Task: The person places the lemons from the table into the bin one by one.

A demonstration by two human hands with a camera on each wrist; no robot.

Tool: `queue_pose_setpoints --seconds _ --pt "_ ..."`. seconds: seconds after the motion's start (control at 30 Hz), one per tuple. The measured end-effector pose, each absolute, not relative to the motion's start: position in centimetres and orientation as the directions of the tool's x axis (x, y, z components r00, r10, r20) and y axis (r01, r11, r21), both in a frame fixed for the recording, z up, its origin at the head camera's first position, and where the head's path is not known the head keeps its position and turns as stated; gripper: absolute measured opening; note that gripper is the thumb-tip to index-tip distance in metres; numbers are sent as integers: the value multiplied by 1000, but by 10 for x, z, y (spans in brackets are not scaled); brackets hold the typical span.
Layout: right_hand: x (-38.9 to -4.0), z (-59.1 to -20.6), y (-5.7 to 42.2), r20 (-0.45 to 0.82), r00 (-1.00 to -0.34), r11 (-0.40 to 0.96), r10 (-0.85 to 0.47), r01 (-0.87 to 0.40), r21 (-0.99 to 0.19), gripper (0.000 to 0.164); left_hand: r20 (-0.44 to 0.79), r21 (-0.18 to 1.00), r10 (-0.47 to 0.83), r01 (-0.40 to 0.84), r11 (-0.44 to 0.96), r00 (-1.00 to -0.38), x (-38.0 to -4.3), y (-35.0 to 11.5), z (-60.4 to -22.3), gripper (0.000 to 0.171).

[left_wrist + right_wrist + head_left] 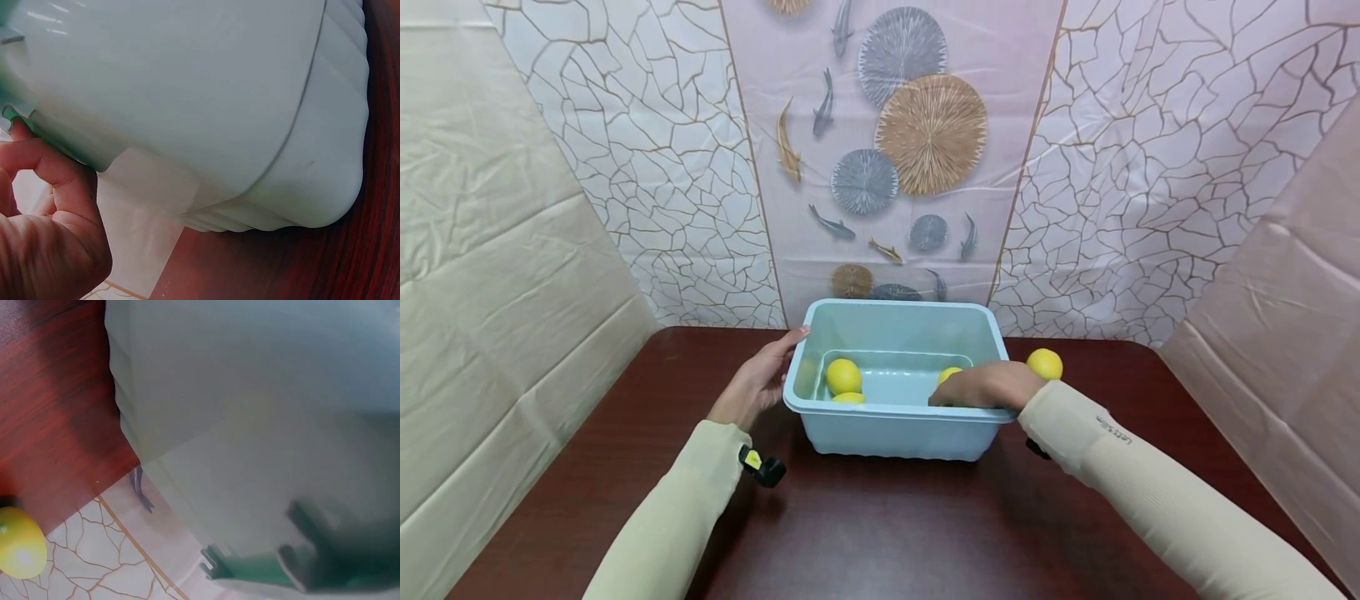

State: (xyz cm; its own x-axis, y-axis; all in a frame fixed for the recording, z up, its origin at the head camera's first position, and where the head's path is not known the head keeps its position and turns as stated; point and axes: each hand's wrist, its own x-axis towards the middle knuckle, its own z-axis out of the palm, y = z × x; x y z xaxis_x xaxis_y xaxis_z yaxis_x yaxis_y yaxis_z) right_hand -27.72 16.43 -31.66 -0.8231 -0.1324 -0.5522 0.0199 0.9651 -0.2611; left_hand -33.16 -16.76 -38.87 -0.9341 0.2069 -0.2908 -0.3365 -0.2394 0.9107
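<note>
A light-blue plastic basin stands on the table. My left hand grips its left rim. In the left wrist view, the curled fingers of that hand are at the rim beside the pale outer wall. Over the right front rim, my right hand reaches down into the basin, its fingertips hidden behind the front wall. One lemon shows just behind this hand; I cannot tell whether the fingers hold anything. Two more lemons, one behind and one in front, lie at the basin's left.
Outside the basin, another lemon sits on the dark red-brown table to the right, past my right wrist; the right wrist view shows this lemon too. A patterned backdrop rises behind the table's far edge, with plain cloth along the sides.
</note>
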Motion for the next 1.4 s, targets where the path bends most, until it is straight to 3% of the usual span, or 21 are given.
queue_pose_setpoints --seconds 0.07,0.2,0.3,0.37,0.6,0.77,1.1,1.4 --pt "-278 -314 164 -555 -810 961 -190 -38 -272 36 -288 912 202 -333 -241 -936 -331 -167 -388 34" --pt "-282 -309 163 -550 -713 900 -435 -334 -278 12 -292 911 209 -338 -234 -933 -332 -168 -388 35" --pt "-286 -305 163 -501 -610 781 -614 -564 -269 29 -295 911 214 -341 -230 -931 -331 -167 -388 36" --pt "-287 -303 163 -466 -581 731 -667 -630 -262 33 -293 912 213 -340 -229 -932 -331 -167 -388 36" --pt "-281 -296 168 -331 -632 713 -701 -638 -292 23 -312 914 186 -348 -209 -932 -329 -167 -389 39" --pt "-265 -297 181 -130 -693 693 -709 -650 -312 20 -309 923 182 -341 -180 -933 -328 -168 -388 50" --pt "-244 -294 212 220 -832 765 -510 -555 -326 20 -265 939 204 -301 -170 -942 -329 -171 -384 45" --pt "-244 -294 234 337 -870 777 -361 -480 -407 23 -264 940 223 -302 -159 -938 -328 -171 -383 51"
